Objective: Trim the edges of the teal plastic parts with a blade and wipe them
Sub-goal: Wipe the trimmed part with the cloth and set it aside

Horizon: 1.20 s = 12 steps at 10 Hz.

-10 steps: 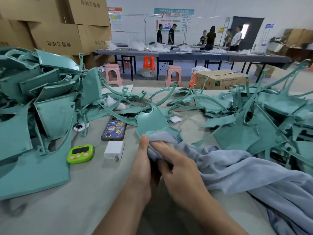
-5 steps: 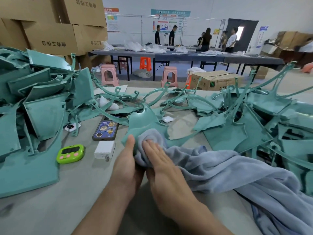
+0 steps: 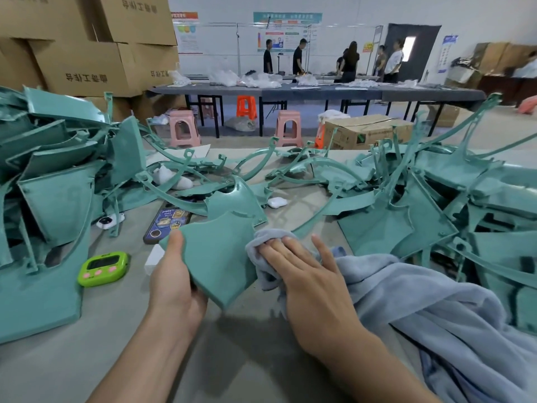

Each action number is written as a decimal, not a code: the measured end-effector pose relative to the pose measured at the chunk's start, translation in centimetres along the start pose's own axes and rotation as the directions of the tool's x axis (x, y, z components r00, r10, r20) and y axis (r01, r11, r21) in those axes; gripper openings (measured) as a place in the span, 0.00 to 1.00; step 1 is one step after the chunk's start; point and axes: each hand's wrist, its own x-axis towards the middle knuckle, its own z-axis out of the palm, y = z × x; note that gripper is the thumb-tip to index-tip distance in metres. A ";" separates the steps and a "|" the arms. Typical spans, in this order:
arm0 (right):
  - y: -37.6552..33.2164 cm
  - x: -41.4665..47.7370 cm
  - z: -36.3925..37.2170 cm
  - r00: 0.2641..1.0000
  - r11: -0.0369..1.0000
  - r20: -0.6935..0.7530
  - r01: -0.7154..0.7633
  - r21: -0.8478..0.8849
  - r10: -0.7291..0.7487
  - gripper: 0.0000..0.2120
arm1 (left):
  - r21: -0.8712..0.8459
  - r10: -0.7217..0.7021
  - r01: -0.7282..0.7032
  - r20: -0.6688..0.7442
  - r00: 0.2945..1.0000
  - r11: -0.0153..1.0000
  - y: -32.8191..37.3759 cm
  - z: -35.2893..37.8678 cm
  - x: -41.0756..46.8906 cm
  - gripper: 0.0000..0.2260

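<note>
A heap of teal parts [image 3: 52,199] on the table's [image 3: 87,359] left side is cut off by the frame. Mid-table, the left hand [image 3: 174,286] grips a teal panel [image 3: 216,257], thumb on top, fingers hidden beneath; the panel covers part of a phone [image 3: 162,225]. The right hand [image 3: 308,280], fingers straight and slightly spread, presses a cloth [image 3: 421,301] onto the panel's right edge; the cloth is cut off lower right.

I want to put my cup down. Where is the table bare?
Biggest bare patch of table: at the near edge, below the green timer, left of the left hand holding a teal part. A smaller one lies below the part, between that hand and the right hand. Crowded: left pile, right pile, phone, towel.
</note>
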 end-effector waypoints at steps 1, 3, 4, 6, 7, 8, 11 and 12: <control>1.0 0.0 -1.1 0.997 0.997 -0.043 -0.063 0.054 0.066 0.38 | -0.026 -0.019 0.018 -0.024 1.000 1.000 0.6 -0.3 0.3 0.20; 1.6 0.2 -1.9 0.956 0.974 -0.186 -0.226 0.015 0.225 0.36 | 0.066 -0.035 0.036 -0.008 0.999 0.997 0.5 -0.4 0.4 0.10; 2.7 -0.1 -2.2 0.930 0.948 -0.206 -0.318 -0.031 0.305 0.33 | 0.109 -0.050 0.049 -0.001 0.999 0.993 0.2 -0.2 0.1 0.07; 3.1 -0.5 -1.8 0.851 0.919 -0.374 -0.394 0.008 0.368 0.26 | 0.165 -0.060 0.050 0.059 0.996 0.985 0.5 0.0 -0.4 0.07; 3.5 -0.7 -2.3 0.818 0.874 -0.317 -0.477 0.094 0.480 0.23 | 0.148 -0.107 0.097 0.059 0.992 0.984 1.2 -0.6 -0.5 0.08; 3.1 -0.4 -3.2 0.709 0.746 -0.242 -0.590 0.310 0.662 0.17 | 0.152 -0.111 0.105 0.035 0.993 0.983 1.7 -1.3 -0.3 0.11; 1.8 -0.8 -2.6 0.746 0.866 -0.443 -0.398 0.302 0.497 0.15 | 0.235 0.081 -0.068 -0.048 0.996 0.970 0.4 -0.3 -0.4 0.04; 2.1 -0.8 -2.6 0.723 0.867 -0.480 -0.394 0.304 0.497 0.20 | 0.255 0.099 -0.086 -0.039 0.994 0.963 0.1 -0.3 -0.5 0.04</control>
